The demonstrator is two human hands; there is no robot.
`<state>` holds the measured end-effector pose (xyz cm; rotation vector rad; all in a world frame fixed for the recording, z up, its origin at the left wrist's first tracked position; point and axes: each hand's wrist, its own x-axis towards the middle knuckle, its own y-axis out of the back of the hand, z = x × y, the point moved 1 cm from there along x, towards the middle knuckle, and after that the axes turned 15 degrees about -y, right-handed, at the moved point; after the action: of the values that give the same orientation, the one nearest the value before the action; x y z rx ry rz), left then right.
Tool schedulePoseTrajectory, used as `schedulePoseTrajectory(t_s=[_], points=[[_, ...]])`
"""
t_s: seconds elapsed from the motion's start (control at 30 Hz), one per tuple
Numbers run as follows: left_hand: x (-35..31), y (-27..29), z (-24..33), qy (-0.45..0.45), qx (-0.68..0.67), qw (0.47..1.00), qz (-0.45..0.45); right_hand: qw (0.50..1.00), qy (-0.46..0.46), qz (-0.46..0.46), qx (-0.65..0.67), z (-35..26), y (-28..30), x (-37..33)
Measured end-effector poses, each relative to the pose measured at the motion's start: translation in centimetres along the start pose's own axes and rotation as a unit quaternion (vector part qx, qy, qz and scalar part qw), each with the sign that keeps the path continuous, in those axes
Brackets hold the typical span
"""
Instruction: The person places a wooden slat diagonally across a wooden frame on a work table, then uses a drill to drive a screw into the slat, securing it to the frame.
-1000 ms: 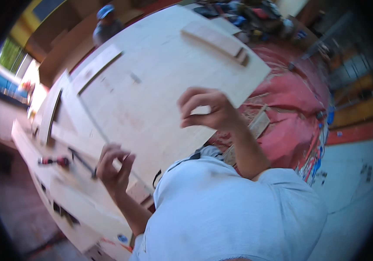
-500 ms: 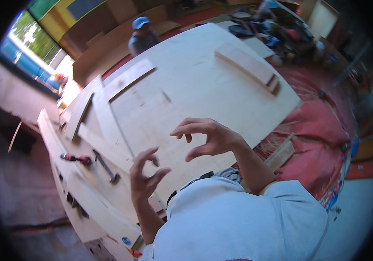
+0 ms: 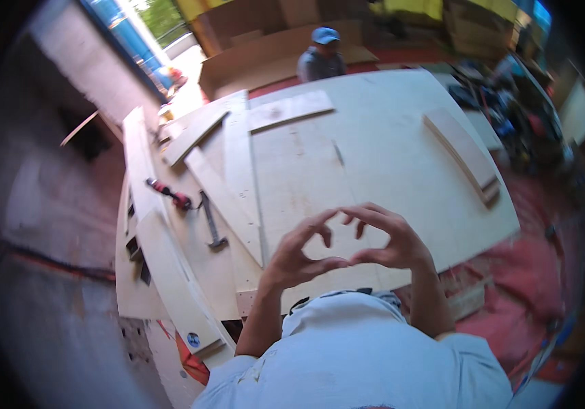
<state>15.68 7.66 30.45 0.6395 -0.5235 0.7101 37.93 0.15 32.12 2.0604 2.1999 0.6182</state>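
My left hand (image 3: 299,253) and my right hand (image 3: 392,238) are raised above the near part of a large pale plywood sheet (image 3: 388,163). Their fingers are curved and apart, and the thumb tips meet or nearly meet, framing a gap with bare plywood behind it. Neither hand holds anything. Left of my left hand lie a hammer (image 3: 211,221) with a dark handle and a red and black power drill (image 3: 169,193). Between them and the hand, a narrow plywood strip (image 3: 224,194) slants over the work surface.
A stack of boards (image 3: 463,155) rests at the sheet's right side, a short board (image 3: 291,111) at its far left. Long strips (image 3: 173,269) line the left edge. A person in a blue cap (image 3: 323,54) is beyond the far edge. Red sheeting (image 3: 510,279) covers the floor at right.
My hands have come together, the left moving right and up toward the right hand. The whole view has turned, so the sheet and boards appear shifted to the right.
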Motion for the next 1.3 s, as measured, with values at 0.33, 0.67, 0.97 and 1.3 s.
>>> schedulePoseTrajectory(t_s=[0.33,0.67,0.97,1.3], points=[[-2.9,1.1,1.1,0.019,-0.030,0.999,0.016,0.999,-0.021,-0.015,-0.042,-1.4,-2.8,-0.3],[-3.9,1.5,1.3,0.028,-0.070,0.997,-0.014,0.998,-0.047,0.017,-0.043,-1.7,-4.6,-2.2],[-3.4,1.7,0.5,0.013,-0.062,0.997,-0.033,0.997,-0.047,0.031,-0.057,-1.4,-4.7,-2.2],[-3.8,3.5,-0.3,0.005,0.002,1.000,-0.013,0.997,-0.021,0.018,-0.068,-0.6,-5.5,0.7]])
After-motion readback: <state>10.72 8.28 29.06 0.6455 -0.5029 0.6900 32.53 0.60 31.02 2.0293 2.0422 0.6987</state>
